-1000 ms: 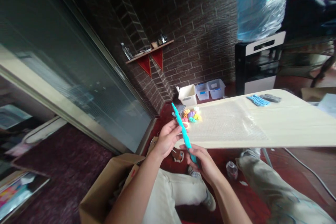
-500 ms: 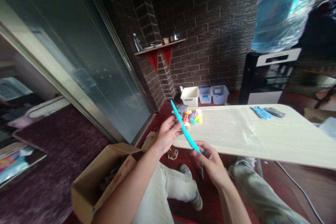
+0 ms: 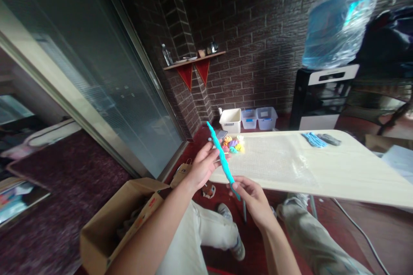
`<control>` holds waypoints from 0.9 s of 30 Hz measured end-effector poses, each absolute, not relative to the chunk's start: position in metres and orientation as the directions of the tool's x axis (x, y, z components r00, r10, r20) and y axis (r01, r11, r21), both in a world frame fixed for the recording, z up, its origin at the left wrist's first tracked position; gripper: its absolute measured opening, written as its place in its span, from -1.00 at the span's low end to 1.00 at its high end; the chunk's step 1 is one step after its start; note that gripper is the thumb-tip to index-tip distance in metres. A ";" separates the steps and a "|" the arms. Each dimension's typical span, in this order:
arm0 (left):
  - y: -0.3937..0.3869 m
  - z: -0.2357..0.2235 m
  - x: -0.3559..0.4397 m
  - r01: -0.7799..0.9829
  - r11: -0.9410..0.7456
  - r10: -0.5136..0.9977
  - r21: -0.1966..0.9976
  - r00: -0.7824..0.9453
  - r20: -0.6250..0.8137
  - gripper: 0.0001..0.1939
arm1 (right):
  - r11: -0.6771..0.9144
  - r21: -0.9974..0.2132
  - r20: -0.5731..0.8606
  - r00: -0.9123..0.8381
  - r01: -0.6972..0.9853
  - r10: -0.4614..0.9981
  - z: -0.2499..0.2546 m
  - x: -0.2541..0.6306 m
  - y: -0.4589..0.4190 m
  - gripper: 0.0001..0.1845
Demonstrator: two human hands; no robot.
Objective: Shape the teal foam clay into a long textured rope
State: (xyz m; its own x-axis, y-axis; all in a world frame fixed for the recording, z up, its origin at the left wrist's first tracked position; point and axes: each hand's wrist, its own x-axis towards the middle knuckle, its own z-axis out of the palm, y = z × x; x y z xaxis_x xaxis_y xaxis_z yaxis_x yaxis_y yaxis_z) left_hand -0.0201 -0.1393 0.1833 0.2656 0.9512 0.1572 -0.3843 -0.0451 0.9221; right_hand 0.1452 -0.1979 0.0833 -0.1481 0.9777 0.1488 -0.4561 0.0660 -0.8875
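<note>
A long, thin turquoise roll [image 3: 222, 155] that looks like modelling clay slants through the air in front of me, lumpy along its length and tapered at the top. My left hand [image 3: 204, 164] pinches its middle between thumb and fingers. Lower down, my right hand [image 3: 248, 194] grips it near the bottom end, which pokes out below the fingers. Behind the roll, soft lumps in several colours [image 3: 235, 144] are gathered on the left end of the pale table [image 3: 350, 169]. The left hand partly hides them.
Clear plastic sheeting [image 3: 274, 161] covers part of the table, with blue and grey gloves [image 3: 314, 140] farther right. An open cardboard box [image 3: 100, 227] stands by my left arm. Bins [image 3: 230, 121] and a water dispenser [image 3: 322, 94] line the brick wall. Another person's leg [image 3: 309, 223] shows under the table.
My right hand has moved slightly left and its grip now sits above the roll's lower end, leaving more of it showing below. The view has shifted a little.
</note>
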 end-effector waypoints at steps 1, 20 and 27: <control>-0.140 0.183 -0.017 -0.374 -0.042 0.947 0.926 0.281 0.156 -0.57 | 0.076 -0.886 0.152 -0.132 -0.458 0.980 0.082 0.145 -0.197 -0.64; -0.149 0.179 0.005 -0.216 -0.073 0.940 0.974 0.312 0.140 -0.49 | 0.159 -0.798 0.187 0.012 -0.581 0.982 0.085 0.138 -0.197 -0.69; -0.153 0.183 0.007 -0.150 -0.027 0.906 0.988 0.414 0.088 -0.43 | 0.178 -0.798 0.176 0.059 -0.576 0.983 0.081 0.144 -0.197 -0.73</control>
State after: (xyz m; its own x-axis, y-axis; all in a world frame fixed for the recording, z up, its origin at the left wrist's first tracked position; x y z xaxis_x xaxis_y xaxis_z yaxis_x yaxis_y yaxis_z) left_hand 0.0065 -0.1532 0.1830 0.4140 0.9060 0.0876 -0.1504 -0.0268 0.9883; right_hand 0.1438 -0.1971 0.0812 0.0592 0.9826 0.1759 -0.5761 0.1775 -0.7979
